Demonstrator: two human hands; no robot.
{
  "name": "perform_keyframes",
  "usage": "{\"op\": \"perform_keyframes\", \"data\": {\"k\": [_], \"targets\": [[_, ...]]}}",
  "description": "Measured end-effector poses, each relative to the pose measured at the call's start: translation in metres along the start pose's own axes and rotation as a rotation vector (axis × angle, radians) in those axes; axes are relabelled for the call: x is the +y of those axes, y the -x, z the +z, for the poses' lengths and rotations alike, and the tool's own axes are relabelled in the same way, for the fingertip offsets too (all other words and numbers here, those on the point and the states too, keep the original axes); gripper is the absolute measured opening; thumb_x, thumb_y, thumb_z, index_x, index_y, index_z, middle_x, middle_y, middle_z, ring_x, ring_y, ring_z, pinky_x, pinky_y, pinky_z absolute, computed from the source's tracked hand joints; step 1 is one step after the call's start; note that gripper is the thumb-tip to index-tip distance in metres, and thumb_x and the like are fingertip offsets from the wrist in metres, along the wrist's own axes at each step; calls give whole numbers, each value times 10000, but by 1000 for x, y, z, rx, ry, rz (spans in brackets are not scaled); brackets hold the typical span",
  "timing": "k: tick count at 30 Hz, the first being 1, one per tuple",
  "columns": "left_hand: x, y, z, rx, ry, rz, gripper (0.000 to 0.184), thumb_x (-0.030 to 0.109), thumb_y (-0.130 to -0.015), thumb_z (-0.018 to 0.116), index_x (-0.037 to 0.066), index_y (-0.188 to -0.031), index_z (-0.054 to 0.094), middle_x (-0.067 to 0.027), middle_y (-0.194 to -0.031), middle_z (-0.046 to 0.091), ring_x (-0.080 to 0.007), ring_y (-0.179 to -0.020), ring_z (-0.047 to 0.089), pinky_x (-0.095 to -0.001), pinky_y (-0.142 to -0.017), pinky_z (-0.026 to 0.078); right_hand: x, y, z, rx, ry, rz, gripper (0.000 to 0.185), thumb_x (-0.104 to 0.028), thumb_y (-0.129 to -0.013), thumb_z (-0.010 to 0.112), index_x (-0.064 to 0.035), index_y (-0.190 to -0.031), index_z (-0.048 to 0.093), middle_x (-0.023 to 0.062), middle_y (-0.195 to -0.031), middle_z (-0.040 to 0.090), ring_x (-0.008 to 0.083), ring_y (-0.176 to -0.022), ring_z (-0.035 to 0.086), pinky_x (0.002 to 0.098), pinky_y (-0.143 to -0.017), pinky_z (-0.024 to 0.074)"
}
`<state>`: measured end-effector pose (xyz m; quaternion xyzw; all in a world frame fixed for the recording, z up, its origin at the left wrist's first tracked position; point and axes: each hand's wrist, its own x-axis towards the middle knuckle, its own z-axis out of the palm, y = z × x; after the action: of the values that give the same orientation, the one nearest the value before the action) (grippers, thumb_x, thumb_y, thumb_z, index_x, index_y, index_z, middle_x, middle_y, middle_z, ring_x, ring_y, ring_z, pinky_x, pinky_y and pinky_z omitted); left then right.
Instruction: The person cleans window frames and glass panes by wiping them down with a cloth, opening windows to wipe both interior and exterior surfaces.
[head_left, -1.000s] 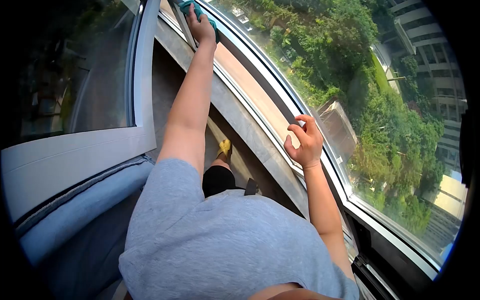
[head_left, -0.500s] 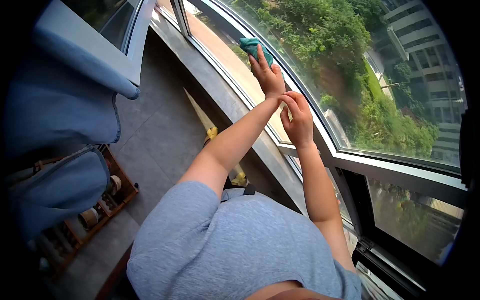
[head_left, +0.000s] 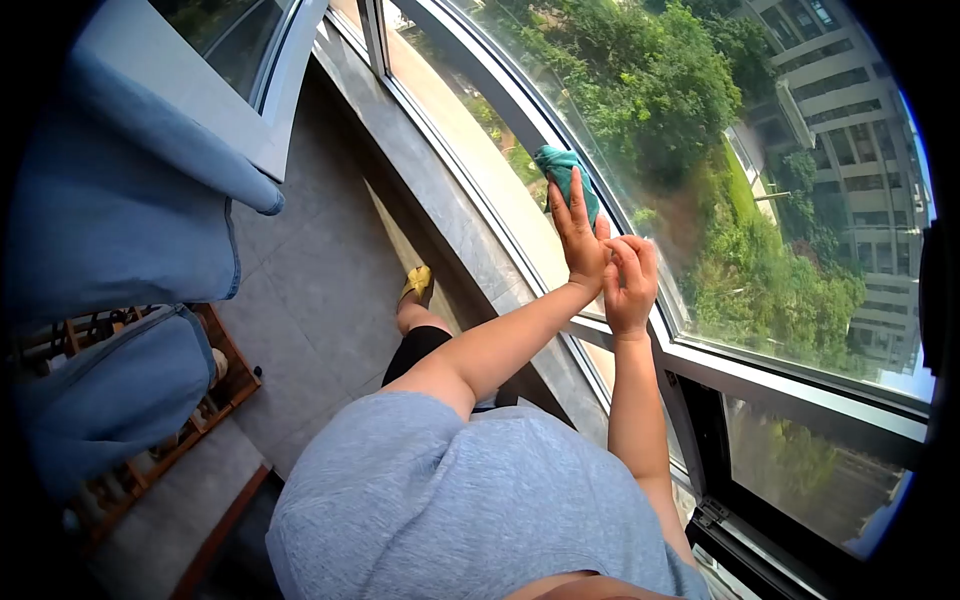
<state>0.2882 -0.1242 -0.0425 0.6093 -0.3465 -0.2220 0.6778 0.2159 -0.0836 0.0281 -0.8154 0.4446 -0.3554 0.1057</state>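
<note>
"First, the counts, please."

"Two bare hands, one green cloth [head_left: 558,165], one yellow shoe [head_left: 417,285] on a foot, one wooden rack [head_left: 235,375] and two hanging parts of blue fabric [head_left: 110,230]."

"Where is the cloth?"

"On the metal window frame [head_left: 800,388], at the near edge of the large glass pane [head_left: 740,260]. It is bunched up, projecting past the fingertips of the left hand [head_left: 583,245]."

"Materials and shapes?"

"The cloth is soft, creased and folded into a rough wad. The frame is smooth, straight-edged and silvery. The ledge [head_left: 470,230] beside it is a long grey strip with a stone-like, mottled face. The floor [head_left: 310,280] is grey tile with thin joints. The fabric resembles denim, with a dark hem. The shirt [head_left: 470,490] is heathered grey-blue knit."

"And the fingers?"

"Left: two fingers lie nearly straight over the cloth, slightly parted, with the thumb set off to one side; the cloth is held beneath them. The right hand [head_left: 630,285] is loosely curled, fingers bent and the gap to the thumb narrow. I cannot tell whether it pinches anything. It sits right by the left hand; contact between the two is unclear."
</note>
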Motion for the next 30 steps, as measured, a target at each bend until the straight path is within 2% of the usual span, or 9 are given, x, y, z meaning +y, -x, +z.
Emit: {"op": "perform_keyframes", "data": {"k": [6,11,15,18,20,21,22,28,30], "targets": [[-41,-195,-41,92,-134,97,728,41,-967,541,185,-1630,277,-300,-1648,208,-488,-1489,305,-522,-1187,354,-7,-67,43,-179,162,-124,380,51,-786,669,-106,-1131,705,82,-1135,654,243,-865,667,372,-736,559],[-82,-371,-77,167,-284,39,693,95,-976,581,237,-1605,327,-262,-1613,309,-438,-1434,416,-467,-1139,434,-1,-82,63,-128,336,-148,243,-92,-711,725,-176,-939,729,4,-1016,662,165,-631,592,308,-537,491],[-118,-504,-102,250,-389,52,620,123,-955,571,188,-1554,421,-171,-1505,472,-388,-1310,535,-460,-1068,485,-6,-87,66,-125,365,-65,221,-120,-668,735,-180,-880,725,-7,-972,636,158,-576,551,305,-507,454],[-130,-576,-116,290,-405,-13,611,201,-915,588,137,-1514,485,-207,-1431,556,-393,-1294,555,-451,-1092,454,-8,-91,69,-118,376,-46,207,-135,-656,738,-178,-858,725,-11,-961,635,156,-577,547,299,-503,445],[-140,-617,-124,253,-433,-53,628,136,-916,550,175,-1536,457,-271,-1518,447,-437,-1356,499,-465,-1112,444,-7,-91,70,-120,372,-18,197,-157,-647,740,-177,-842,724,-11,-950,637,157,-566,539,295,-500,440],[-163,-654,-125,330,-393,-147,410,305,-1040,539,89,-1377,629,-225,-1311,675,-388,-1201,638,-433,-992,502,-6,-90,70,-117,363,-14,197,-166,-645,739,-178,-841,724,-10,-950,639,156,-559,535,296,-499,440],[-198,-682,-128,362,-394,-96,422,377,-1028,544,89,-1313,658,-247,-1188,712,-434,-1096,669,-481,-912,525,-3,-86,71,-113,354,-10,198,-175,-643,738,-178,-841,724,-9,-950,640,156,-552,532,297,-498,439],[-221,-717,-139,395,-465,43,436,383,-1003,557,141,-1353,651,-236,-1242,696,-425,-1165,645,-447,-967,511,-3,-86,70,-127,346,-8,173,-197,-655,732,-179,-827,722,-1,-954,637,161,-557,545,302,-507,448],[-212,-711,-140,349,-520,-47,413,346,-994,573,177,-1362,653,-196,-1275,695,-405,-1174,647,-438,-968,506,-4,-86,68,-140,342,-16,164,-211,-667,726,-180,-829,724,3,-970,634,170,-589,565,308,-535,461]]}}
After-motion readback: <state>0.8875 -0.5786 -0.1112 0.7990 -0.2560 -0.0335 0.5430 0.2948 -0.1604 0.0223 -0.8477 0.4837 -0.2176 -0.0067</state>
